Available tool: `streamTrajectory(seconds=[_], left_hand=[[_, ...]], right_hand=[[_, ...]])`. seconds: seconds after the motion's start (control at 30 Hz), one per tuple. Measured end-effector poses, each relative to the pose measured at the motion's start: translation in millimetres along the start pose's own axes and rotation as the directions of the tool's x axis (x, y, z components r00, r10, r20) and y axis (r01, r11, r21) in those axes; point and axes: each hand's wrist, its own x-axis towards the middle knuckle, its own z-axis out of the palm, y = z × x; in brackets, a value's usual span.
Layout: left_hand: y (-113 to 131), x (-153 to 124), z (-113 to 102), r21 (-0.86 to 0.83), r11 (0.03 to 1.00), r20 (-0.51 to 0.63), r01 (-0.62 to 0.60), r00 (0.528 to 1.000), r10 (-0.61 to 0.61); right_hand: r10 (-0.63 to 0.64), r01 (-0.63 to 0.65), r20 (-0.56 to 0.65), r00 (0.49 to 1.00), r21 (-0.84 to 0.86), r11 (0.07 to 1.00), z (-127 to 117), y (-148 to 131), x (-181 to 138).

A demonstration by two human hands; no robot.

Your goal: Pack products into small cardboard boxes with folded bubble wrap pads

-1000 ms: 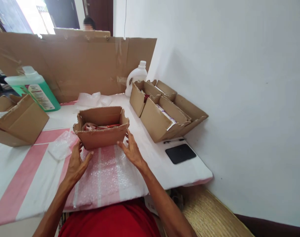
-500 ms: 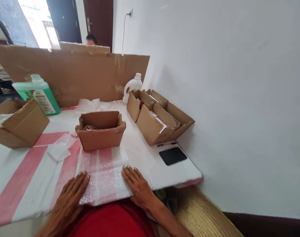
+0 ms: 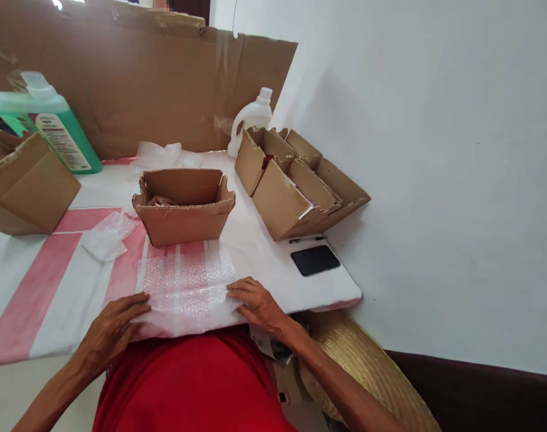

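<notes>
Where the bench point(image 3: 52, 282) meets the person's body at its near edge, one sheet of bubble wrap point(image 3: 185, 291) lies flat, and its near margin is folded up under both hands. Countable items: one open cardboard box point(image 3: 183, 207) just beyond the sheet toward the bench centre; two open boxes point(image 3: 295, 189) side by side along the right edge; one box point(image 3: 27, 186) at the left edge; two bottles, a green one point(image 3: 52, 129) at the far left and a white one point(image 3: 253, 117) at the far right corner; one loose scrap of bubble wrap point(image 3: 106, 237) left of the centre box; one black phone point(image 3: 315, 260) near the right near corner.

The left hand point(image 3: 111, 327) rests on the left near corner of the sheet, fingers point(image 3: 133, 303) extended, narrowly spread and pressing the fold. The right hand point(image 3: 257, 303) does the same at the right near corner, fingers point(image 3: 239, 288) close together on the wrap. Neither hand encloses anything.

Compared with half a second earlier, the near margin of the sheet has been turned over, and both hands have shifted from lying flat beside it to its folded corners.
</notes>
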Motion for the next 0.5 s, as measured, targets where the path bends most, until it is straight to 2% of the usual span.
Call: streamTrajectory(seconds=[0.07,0.1,0.2,0.37,0.43,0.5], left_hand=[[9.3,11.2,-2.9,-0.109,0.987,-0.05,0.117,0.991,-0.123],[13.3,17.1,-3.5,-0.154,0.971,-0.085,0.182,0.977,-0.197],[20.1,33.0,-2.0,-0.218,0.904,-0.156,0.367,0.902,-0.404],[19.2,48.5,6.0,-0.208,0.84,-0.209,0.5,0.817,-0.538],[19.0,51.5,8.6,-0.166,0.831,-0.219,0.531,0.802,-0.556],[19.8,53.1,9.9,-0.109,0.838,-0.231,0.534,0.807,-0.544]], right_hand=[[0.124,-0.106,-0.129,0.984,0.135,0.985,3.0,-0.9,9.9],[0.215,-0.18,-0.178,0.96,0.192,0.965,4.7,-1.9,15.5],[0.425,-0.348,-0.257,0.868,0.295,0.89,10.3,-4.6,33.8],[0.484,-0.392,-0.397,0.78,0.293,0.872,23.8,-1.2,57.9],[0.488,-0.42,-0.431,0.759,0.249,0.873,28.8,2.1,62.3],[0.493,-0.445,-0.444,0.748,0.216,0.869,31.3,5.9,64.5]])
